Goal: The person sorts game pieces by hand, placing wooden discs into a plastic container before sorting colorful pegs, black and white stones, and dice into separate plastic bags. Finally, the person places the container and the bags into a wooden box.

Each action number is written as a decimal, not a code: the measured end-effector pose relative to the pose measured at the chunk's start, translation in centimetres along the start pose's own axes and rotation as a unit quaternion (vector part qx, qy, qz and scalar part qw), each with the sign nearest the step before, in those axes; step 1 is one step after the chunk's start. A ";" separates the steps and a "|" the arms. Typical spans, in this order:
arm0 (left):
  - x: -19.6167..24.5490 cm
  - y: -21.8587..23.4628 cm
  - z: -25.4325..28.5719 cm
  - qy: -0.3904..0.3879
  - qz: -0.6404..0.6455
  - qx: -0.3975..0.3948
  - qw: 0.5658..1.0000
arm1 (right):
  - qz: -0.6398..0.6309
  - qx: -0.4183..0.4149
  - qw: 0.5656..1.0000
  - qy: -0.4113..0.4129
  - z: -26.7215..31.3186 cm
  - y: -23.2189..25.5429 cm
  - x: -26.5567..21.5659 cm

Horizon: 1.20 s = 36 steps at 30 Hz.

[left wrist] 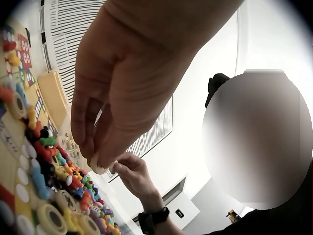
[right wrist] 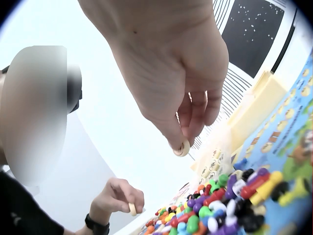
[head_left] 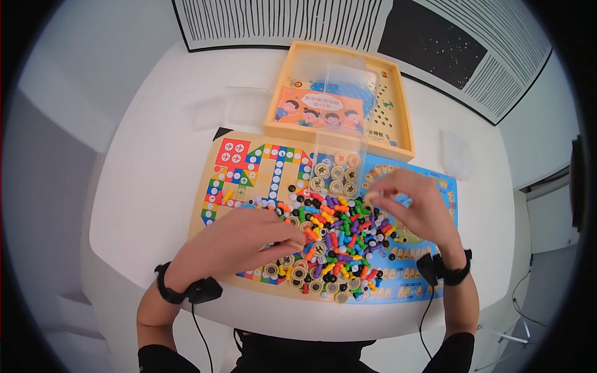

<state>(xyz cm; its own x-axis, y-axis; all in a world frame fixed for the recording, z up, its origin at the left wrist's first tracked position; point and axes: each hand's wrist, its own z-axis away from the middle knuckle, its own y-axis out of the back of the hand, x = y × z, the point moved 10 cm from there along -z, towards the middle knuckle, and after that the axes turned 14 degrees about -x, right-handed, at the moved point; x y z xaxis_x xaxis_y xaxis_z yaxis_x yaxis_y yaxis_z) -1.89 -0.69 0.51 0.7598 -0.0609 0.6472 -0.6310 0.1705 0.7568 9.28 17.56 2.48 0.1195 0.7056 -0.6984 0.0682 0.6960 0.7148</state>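
Observation:
My left hand (head_left: 239,242) pinches a round wooden Chinese chess piece (left wrist: 98,166) between thumb and fingers, low over the left side of the heap. Another round chess piece (right wrist: 182,148) is pinched at the fingertips of my right hand (head_left: 416,202), just right of a clear plastic box (head_left: 318,146). Inside that box, several chess pieces (head_left: 337,173) lie face up in rows. Below it spreads a heap of colourful pegs (head_left: 342,239), mixed with black and white beads and more chess pieces (head_left: 300,273) along its near edge.
Beneath the heap lie a flying-chess board (head_left: 214,239) and a blue game board (head_left: 435,273). Behind them stands a wooden tray (head_left: 404,112) with an orange booklet (head_left: 292,99) in it. Clear plastic packaging (head_left: 457,155) is at the right, and a transparent lid (head_left: 245,105) at the left.

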 end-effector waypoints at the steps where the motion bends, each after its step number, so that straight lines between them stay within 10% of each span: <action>1: 0.3 0.3 -1.0 -0.018 0.006 -0.017 1.000 | 0.005 -0.003 1.000 0.004 -2.0 -0.1 -0.1; 8: -5.0 2.3 -4.0 0.032 0.202 0.001 0.979 | 0.146 0.037 0.984 0.090 -9.7 -1.4 -0.2; 21: -6.3 3.4 -5.1 0.038 0.272 0.035 0.961 | 0.180 0.037 0.980 0.074 -2.9 -0.9 -3.6; 26: -5.0 7.1 -8.9 0.002 0.094 0.179 0.979 | 0.132 0.103 0.985 0.035 -1.0 1.6 -2.3; 36: -5.1 5.2 -12.4 0.024 -0.144 0.161 0.976 | 0.104 0.126 0.985 0.061 -0.4 2.4 -1.6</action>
<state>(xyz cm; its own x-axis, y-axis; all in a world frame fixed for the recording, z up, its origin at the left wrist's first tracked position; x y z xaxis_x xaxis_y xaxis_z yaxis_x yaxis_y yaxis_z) -7.16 12.68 0.02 0.9141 -0.0131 0.4052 -0.4016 -0.1657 0.9007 8.90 18.16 5.29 0.0382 0.8509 -0.5239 0.3000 0.4903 0.8183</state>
